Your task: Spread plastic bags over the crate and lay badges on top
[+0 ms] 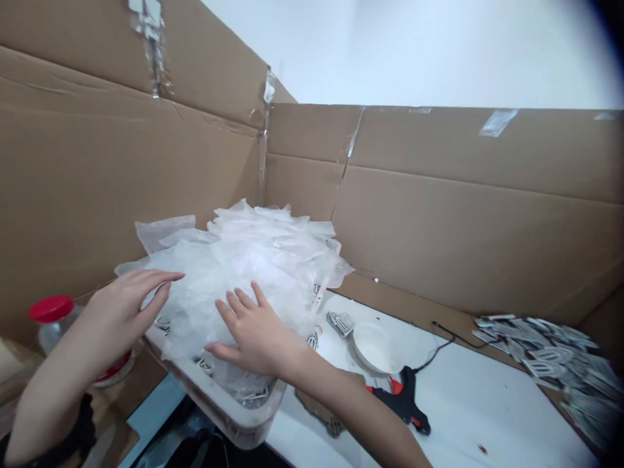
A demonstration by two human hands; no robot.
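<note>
A heap of thin translucent plastic bags (253, 257) fills and overflows a pale plastic basket (219, 398). My right hand (256, 331) rests on the front of the heap, palm down with its fingers spread. Over the heap's left edge is my left hand (129, 299), its fingers stretched out and the thumb apart from them. Neither hand holds anything that I can see. Small grey and black patterned pieces (256, 395) show through the bags at the basket's front.
Right of the basket, a white round dish (374, 348) and a black glue gun (409, 403) with a cord lie on the white table (468, 396). Patterned flat pieces (550, 351) pile up far right. A red-capped bottle (52, 309) stands left. Cardboard walls (463, 227) enclose the back and left.
</note>
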